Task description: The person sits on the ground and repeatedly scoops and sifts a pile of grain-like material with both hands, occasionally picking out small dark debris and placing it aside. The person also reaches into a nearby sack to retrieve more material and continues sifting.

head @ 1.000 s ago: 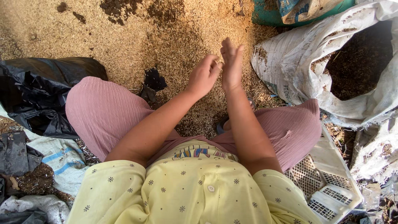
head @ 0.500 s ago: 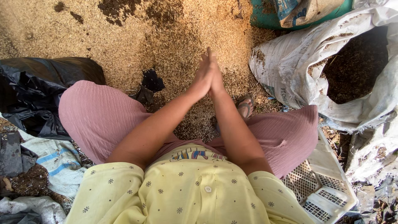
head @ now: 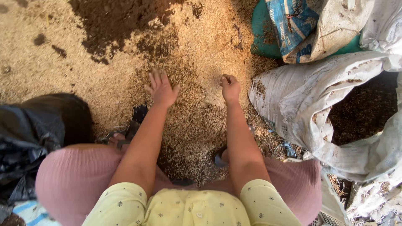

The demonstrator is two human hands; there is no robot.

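Both hands down over the husk pile (head: 197, 104) on the floor: left hand (head: 161, 90) spread flat and open, right hand (head: 230, 86) curled shut on husks, white sack (head: 301, 100) just beside.

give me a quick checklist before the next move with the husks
1. Left hand free: ok, open, fingers spread, palm down on the husks.
2. Right hand free: cannot tell, fingers curled, may hold husks.
3. Hands apart: ok, bare husks lie between them.
4. White sack mouth open: ok, dark fill shows inside, to the right.
5. Black bag out of the way: ok, to the left, beyond the knee.
6. Feet off the working spot: ok, sandals sit near the knees, behind both hands.
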